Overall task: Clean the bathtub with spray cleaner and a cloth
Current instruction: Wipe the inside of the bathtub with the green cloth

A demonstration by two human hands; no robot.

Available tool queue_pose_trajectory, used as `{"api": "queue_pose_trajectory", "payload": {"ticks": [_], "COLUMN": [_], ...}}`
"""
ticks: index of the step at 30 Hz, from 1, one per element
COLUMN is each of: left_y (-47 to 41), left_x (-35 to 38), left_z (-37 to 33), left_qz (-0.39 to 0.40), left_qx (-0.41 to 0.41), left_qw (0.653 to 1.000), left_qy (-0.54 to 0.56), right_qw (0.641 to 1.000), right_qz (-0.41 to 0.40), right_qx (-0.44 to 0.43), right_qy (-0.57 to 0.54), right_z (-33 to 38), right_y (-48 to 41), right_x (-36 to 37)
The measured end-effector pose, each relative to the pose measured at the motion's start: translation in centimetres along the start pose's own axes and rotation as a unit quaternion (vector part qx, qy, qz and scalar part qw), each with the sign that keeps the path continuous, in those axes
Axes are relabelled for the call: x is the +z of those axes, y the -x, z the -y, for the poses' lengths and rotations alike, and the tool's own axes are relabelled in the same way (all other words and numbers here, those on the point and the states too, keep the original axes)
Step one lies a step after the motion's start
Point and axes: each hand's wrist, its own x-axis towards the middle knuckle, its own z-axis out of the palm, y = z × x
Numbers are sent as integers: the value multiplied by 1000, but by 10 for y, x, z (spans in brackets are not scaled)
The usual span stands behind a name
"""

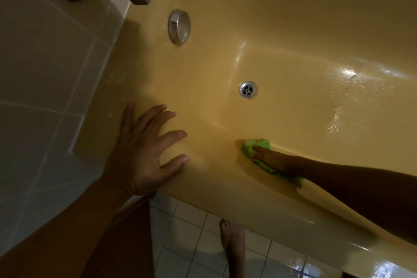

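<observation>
Wiping near inner wall of yellow bathtub [293, 18] w/ green cloth [259, 143], lower centre-right of frame, just below the rim & well short of the drain [248, 89] above it. Pressing cloth to the wall w/ right grip [270, 160]: fingers laid straight over the wad, not curled round it as far as visible. Bracing w/ left grip [144, 149] at centre-left, fingers splayed wide, flat on the tub's corner ledge, holding nothing. Reckoning on a soft, light, limp rag, prob. damp: no stiffness, so apt to bunch or slide under the palm on glossy wet enamel. Best kept under a flat palm across its middle, or pinched at the bunched upper-left end to refold. Lying w/ long axis on a diagonal, upper left to lower right, along the wall & roughly in line w/ the forearm, bunched end pointing upper left toward the tub corner. No spray cleaner in view.
</observation>
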Motion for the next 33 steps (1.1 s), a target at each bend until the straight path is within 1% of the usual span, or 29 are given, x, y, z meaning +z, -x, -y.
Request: {"api": "queue_pose_trajectory", "payload": {"ticks": [1,4,6,10,16,23,30,33], "left_y": [0,1,1,1,1,1,3,4], "left_x": [0,2,2,2,-1,-1,-1,-1], "left_z": [1,4,6,8,7,4,4,5], "left_qz": [0,-7,-15,-13,-26,-36,-46,-55], "left_qx": [-1,-9,-15,-23,-36,-54,-61,-69], "left_qw": [1000,1000,1000,1000,999,997,996,995], "left_qy": [0,11,22,10,10,33,46,47], "right_qw": [1000,999,997,991,982,972,971,976], "right_qz": [-4,13,11,-3,6,16,46,60], "right_qx": [7,-33,-28,-50,-104,-192,-202,-174], "right_qy": [-10,-40,-72,-122,-156,-132,-116,-120], "right_z": [13,77,116,160,184,204,182,162], "right_y": [-7,-34,-44,-48,-8,61,100,108], "right_x": [2,8,11,17,16,14,12,9]}}
